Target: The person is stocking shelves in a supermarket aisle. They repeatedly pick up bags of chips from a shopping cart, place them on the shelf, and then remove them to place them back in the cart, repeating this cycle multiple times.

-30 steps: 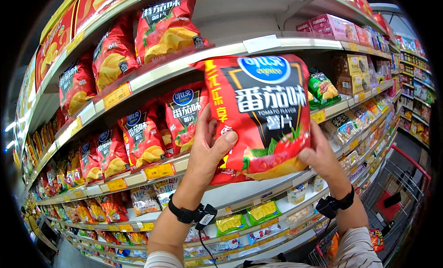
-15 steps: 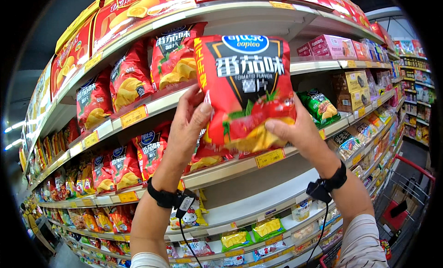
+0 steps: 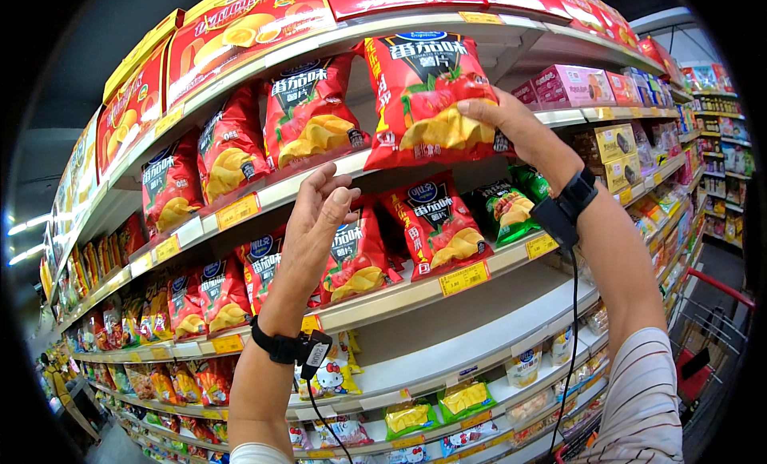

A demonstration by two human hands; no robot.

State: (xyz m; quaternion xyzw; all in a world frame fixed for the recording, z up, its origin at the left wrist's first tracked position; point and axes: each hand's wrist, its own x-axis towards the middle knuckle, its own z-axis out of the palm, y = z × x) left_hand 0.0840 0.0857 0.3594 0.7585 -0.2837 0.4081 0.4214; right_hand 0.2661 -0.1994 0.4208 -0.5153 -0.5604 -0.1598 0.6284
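My right hand (image 3: pixel 511 120) grips a red bag of potato chips (image 3: pixel 427 96) by its right side, thumb in front and the other fingers hidden behind. The bag is upright at the upper shelf (image 3: pixel 323 170), right of a row of matching red chip bags (image 3: pixel 307 112). I cannot tell whether its base rests on the shelf. Below and left of it, my left hand (image 3: pixel 319 212) is empty with fingers apart, in front of the shelf edge. Behind that hand, more red chip bags (image 3: pixel 435 224) stand on the shelf below, next to green snack bags (image 3: pixel 505 208).
Large red boxes (image 3: pixel 248 36) line the top shelf. Pink boxes (image 3: pixel 575 86) and brown-yellow boxes (image 3: pixel 615 156) sit to the right. Yellow price tags run along the shelf edges. A shopping cart (image 3: pixel 711 336) stands at the lower right. Black bands with cables circle both wrists.
The chip bag has moved up and away from me to the upper shelf in my right hand. My left hand has let go of it and dropped slightly.
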